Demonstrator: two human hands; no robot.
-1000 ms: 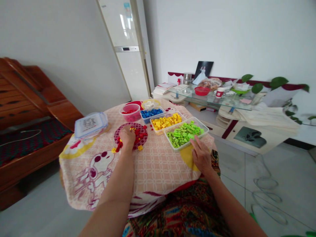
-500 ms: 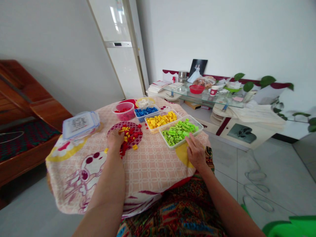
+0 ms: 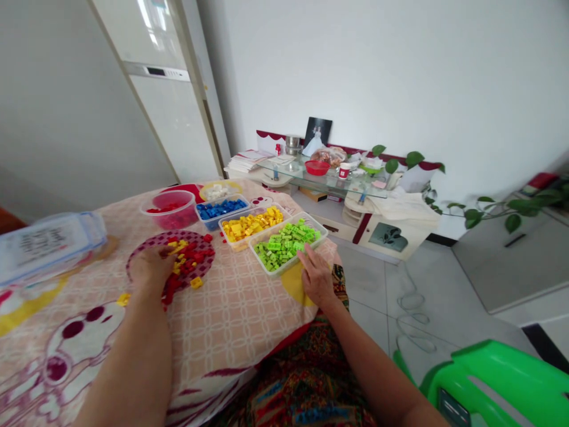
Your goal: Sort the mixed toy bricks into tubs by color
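My left hand [image 3: 150, 265] rests curled on a round dark-red lid [image 3: 202, 265] strewn with red and yellow bricks [image 3: 189, 256]; its fingertips are hidden, so I cannot see what they hold. My right hand [image 3: 315, 274] lies on the pink cartoon tablecloth [image 3: 231, 308] with fingers stretched out, touching the near edge of the clear tray of green bricks [image 3: 284, 244]. Behind stand a tray of yellow bricks [image 3: 249, 223], a tray of blue bricks [image 3: 220, 209] and a tub of red bricks [image 3: 171, 209].
A lidded clear box [image 3: 48, 243] sits at the table's left. A bowl of white pieces [image 3: 216, 191] is at the back. A glass-topped stand [image 3: 338, 178] with clutter, a tall white appliance [image 3: 164, 101], a green plastic chair [image 3: 493, 379] and floor cables [image 3: 411, 308] surround the table.
The view has swung right, shifting everything left. My left hand has drawn back to the lid's near-left edge. My right hand stays by the green tray.
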